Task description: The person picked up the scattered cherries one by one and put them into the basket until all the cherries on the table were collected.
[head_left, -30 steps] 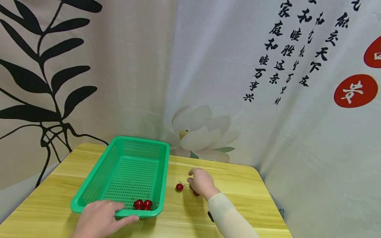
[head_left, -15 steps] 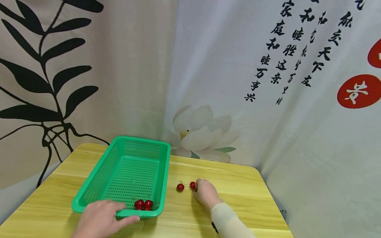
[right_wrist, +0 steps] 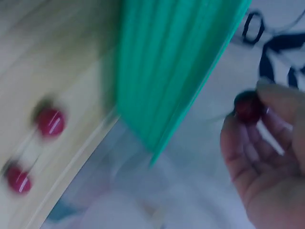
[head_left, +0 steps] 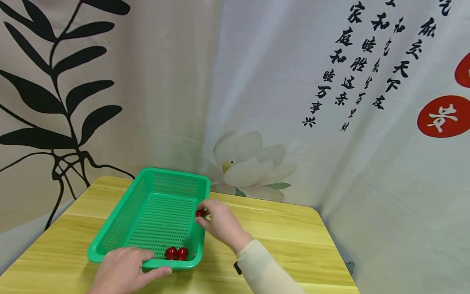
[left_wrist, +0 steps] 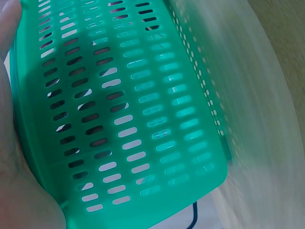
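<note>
My right hand (head_left: 224, 224) pinches a dark red cherry (head_left: 200, 213) between thumb and fingertips, at the right-hand rim of a green plastic basket (head_left: 178, 264). In the right wrist view a thin stem trails from this cherry (right_wrist: 248, 107). The left hand (head_left: 125, 267) grips the basket's near rim, its thumb outside and its fingers over the edge. Two cherries (head_left: 177, 253) lie inside at the near right corner. Two more, one a cherry (right_wrist: 51, 122) and beside it another cherry (right_wrist: 19, 180), rest on the table in the right wrist view; the right hand hides them in the head view.
The basket stands on the left part of a light wooden table (head_left: 293, 241). A printed curtain (head_left: 264, 81) with plant, lotus and writing hangs close behind the table. In the left wrist view the slotted basket wall (left_wrist: 128, 119) fills most of the picture.
The right hand has come down to the cherries on the table, taken one, and carried it left to the basket's rim. The left hand has kept its grip on the basket.
</note>
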Available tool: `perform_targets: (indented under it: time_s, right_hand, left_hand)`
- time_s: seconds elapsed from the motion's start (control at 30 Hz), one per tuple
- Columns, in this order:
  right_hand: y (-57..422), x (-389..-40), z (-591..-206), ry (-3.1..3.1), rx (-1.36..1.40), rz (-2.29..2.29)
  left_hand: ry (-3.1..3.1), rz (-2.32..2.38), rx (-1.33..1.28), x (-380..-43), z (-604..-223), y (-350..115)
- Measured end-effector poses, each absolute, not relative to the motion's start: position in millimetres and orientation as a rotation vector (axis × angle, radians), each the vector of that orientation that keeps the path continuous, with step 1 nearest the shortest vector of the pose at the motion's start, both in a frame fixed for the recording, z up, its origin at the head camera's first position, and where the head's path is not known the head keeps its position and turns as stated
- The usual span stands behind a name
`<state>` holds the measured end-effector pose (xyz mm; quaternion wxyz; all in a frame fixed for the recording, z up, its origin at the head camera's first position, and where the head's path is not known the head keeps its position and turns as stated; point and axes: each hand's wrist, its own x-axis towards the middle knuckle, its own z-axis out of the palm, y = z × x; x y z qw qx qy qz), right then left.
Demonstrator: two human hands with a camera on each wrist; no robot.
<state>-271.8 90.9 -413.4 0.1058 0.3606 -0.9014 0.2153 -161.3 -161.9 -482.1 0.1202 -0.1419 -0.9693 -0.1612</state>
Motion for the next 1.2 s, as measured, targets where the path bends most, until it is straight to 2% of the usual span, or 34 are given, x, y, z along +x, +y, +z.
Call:
perform_targets:
  time_s: [0.1, 0.2, 0.53, 0.73, 0.83, 0.97, 1.1, 1.2]
  right_hand:
    - [61.0, -260.3, -422.1, -2.65, 1.287, 0.526]
    - [40.9, -252.6, -436.4, -2.709, 1.398, 0.328]
    - [22.8, -249.2, -449.9, -2.877, 1.344, -0.028]
    - [35.3, -249.7, -444.3, -2.786, 1.371, 0.088]
    - [55.4, -257.4, -439.9, -2.643, 1.258, 0.213]
    - [95.0, -280.7, -438.3, -2.541, 0.928, 0.275]
    - [138.6, -301.3, -451.8, -2.751, 0.585, 0.269]
    - [163.7, -306.5, -470.2, -2.956, 0.442, 0.24]
  left_hand:
    - [-2.815, -0.468, -0.435, -161.7, -482.1, -161.5]
    - [-2.81, -0.465, -0.442, -161.2, -482.2, -161.2]
    - [-2.751, -0.469, -0.431, -158.8, -483.5, -162.8]
    - [-2.792, -0.473, -0.432, -159.8, -484.4, -161.8]
    - [-2.809, -0.475, -0.432, -160.5, -484.8, -160.8]
    - [-2.827, -0.466, -0.435, -161.4, -483.4, -160.9]
    - [-2.845, -0.465, -0.44, -161.6, -481.0, -161.1]
    - [-2.855, -0.464, -0.449, -160.9, -479.9, -160.6]
